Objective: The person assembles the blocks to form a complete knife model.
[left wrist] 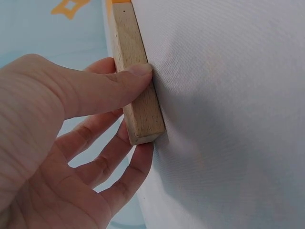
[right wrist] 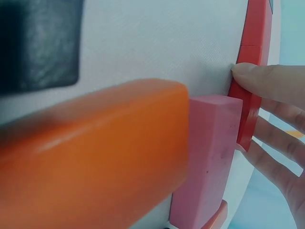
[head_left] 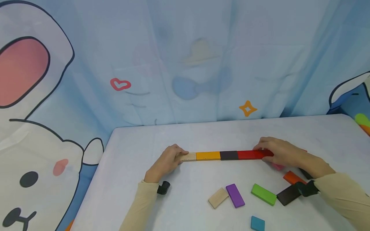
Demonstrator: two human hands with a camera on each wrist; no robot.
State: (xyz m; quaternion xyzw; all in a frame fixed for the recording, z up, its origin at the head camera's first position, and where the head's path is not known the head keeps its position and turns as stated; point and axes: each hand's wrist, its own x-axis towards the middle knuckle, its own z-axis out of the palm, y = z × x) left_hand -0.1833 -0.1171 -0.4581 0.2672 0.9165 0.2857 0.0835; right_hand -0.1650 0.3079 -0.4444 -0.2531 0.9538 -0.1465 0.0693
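Observation:
A straight row of wooden blocks lies on the white table. From left to right it runs plain wood block, yellow block, black block, then red. The right wrist view shows a seam between two red blocks, an inner one and an end one. My left hand pinches the plain block at the left end, thumb on its near side and fingers behind. At the other end, my right hand grips the end red block between thumb and fingers.
Loose blocks lie nearer me: plain wood, purple, green, black, blue. Orange and pink blocks sit by my right wrist, the pink close to the row's end. A patterned curtain hangs behind the table.

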